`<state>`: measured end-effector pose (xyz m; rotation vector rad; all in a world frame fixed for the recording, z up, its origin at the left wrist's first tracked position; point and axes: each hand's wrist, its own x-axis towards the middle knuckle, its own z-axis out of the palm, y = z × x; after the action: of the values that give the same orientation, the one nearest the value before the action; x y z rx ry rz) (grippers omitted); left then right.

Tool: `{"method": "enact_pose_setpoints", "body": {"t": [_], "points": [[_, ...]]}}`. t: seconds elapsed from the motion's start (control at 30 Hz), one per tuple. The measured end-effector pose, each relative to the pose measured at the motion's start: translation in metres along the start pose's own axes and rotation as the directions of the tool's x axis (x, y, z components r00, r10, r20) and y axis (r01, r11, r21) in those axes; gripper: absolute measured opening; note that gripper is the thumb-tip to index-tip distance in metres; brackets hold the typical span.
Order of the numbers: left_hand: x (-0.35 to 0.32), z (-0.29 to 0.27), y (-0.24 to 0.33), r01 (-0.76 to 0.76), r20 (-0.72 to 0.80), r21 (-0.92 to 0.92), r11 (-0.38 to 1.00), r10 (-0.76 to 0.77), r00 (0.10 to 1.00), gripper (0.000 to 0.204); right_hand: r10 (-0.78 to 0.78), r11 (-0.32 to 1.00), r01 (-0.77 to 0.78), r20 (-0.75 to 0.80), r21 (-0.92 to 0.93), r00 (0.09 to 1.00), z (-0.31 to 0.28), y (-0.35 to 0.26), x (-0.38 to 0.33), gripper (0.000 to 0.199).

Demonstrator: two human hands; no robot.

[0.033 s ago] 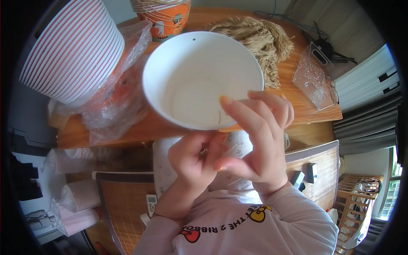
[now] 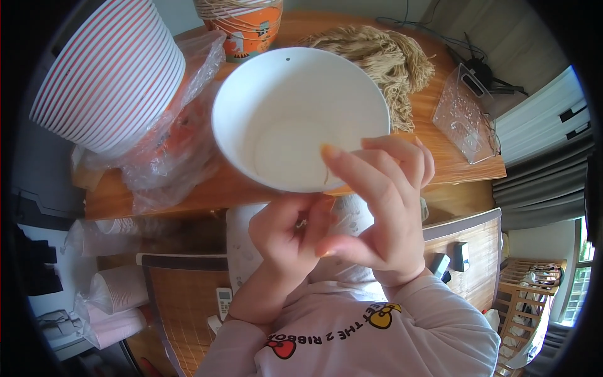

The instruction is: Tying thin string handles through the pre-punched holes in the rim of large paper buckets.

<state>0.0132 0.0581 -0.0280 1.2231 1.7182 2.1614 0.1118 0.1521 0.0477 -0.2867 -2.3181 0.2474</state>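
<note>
L hand [image 2: 286,235] curled, contents unclear; R hand [image 2: 386,204] spread nr bucket [image 2: 289,113] rim, table edge [image 2: 465,175]; gap betw bucket & clear box [image 2: 463,119].

The view comes from the left one of two fisheye cameras worn side by side on the person's head. It looks steeply down and ahead over the wearer's own chest, so the pale long-sleeved top [image 2: 408,345] spans the lower edge. The left hand [image 2: 282,229] and right hand [image 2: 392,213] sit mid-frame at close range. Just beyond them, the lens sees into the open mouth of a white paper bucket [image 2: 295,119]. The wooden counter [image 2: 452,166] lies farther out, its front edge bowed by the wide lens. Sideways, coverage reaches a gray curtain [image 2: 540,201] at right, and blackness rounds the corners.
</note>
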Motion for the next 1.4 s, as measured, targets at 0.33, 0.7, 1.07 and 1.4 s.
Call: {"method": "enact_pose_setpoints", "body": {"t": [0.33, 0.7, 1.07, 1.4], "points": [[0.003, -0.003, -0.005, -0.094, -0.008, 0.097, 0.991, 0.095, 0.995, 0.014, 0.021, 0.966, -0.03, 0.04, 0.255, 0.999, 0.006, 0.001, 0.008, 0.035], [0.006, -0.006, 0.001, -0.125, 0.113, 0.09, 0.988, 0.115, 0.987, 0.027, 0.19, 0.76, -0.15, 0.005, 0.632, 0.982, 0.013, 0.008, 0.004, 0.024], [0.005, -0.003, -0.014, 0.01, -0.059, -0.227, 0.974, -0.024, 0.998, 0.016, 0.062, 0.928, 0.075, -0.349, 0.365, 0.935, 0.028, 0.018, -0.004, 0.024], [0.014, -0.011, -0.015, -0.196, -0.137, 0.043, 0.98, 0.201, 0.97, 0.014, -0.158, 0.987, 0.155, 0.141, 0.03, 0.977, 0.012, -0.002, 0.039, 0.038]]}}
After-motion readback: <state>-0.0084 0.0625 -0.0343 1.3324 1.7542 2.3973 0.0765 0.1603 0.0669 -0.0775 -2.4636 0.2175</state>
